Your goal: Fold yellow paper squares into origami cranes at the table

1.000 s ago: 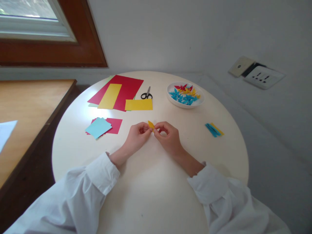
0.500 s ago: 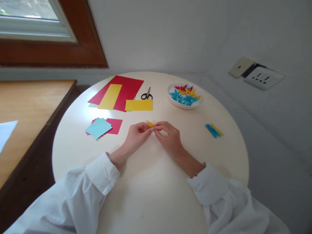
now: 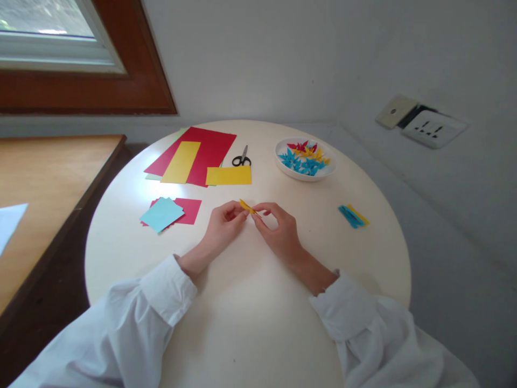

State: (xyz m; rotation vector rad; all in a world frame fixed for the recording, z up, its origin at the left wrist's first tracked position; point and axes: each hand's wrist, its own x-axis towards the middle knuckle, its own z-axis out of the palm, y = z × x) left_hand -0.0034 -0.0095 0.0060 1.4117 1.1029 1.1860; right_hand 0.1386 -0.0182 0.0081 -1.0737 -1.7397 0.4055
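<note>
A small folded piece of yellow paper with a pointed end is between my two hands, just above the middle of the round white table. The thumb and fingers of my left hand pinch it from the left. My right hand meets its right end, thumb below and forefinger above, with a slight gap showing between those fingertips. Parts of the paper are hidden by the fingers. Nearest beyond the hands lies a flat yellow rectangle of paper.
Black-handled scissors lie near large red paper and a yellow strip. A white dish holds folded red, yellow and blue paper stars. Light blue squares sit at left, narrow blue and yellow strips at right.
The yellow folded paper has turned from nearly upright to slanting, and more of its right end shows. My right fingertips have parted a little. The view has shifted slightly.
</note>
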